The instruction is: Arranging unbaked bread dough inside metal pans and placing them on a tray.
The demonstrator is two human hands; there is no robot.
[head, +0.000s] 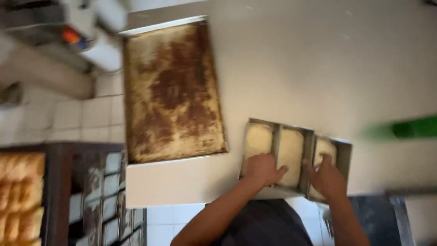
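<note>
Gripping the near edge of a three-compartment loaf tin (295, 152) filled with pale dough, the left hand (264, 169) and right hand (327, 177) curl over its rim on the white worktop (318, 68); a stained baking tray (173, 91) lies at ten o'clock.

Nothing here reads clearly as a package, label, sign or screen. Closest candidate: a small red, orange and blue patch (73, 37) at top left, on a blurred white object (98, 34) beyond the table's far left corner; could be a label, too smeared to tell. Shape unclear, roughly a short band. Also a blurred green thing (409, 128) at the right edge over the table (318, 59), elongated, plain green, no visible label; cannot tell if it is a package. No screens, no signs on the tiled floor or the dark rack at lower left.
</note>
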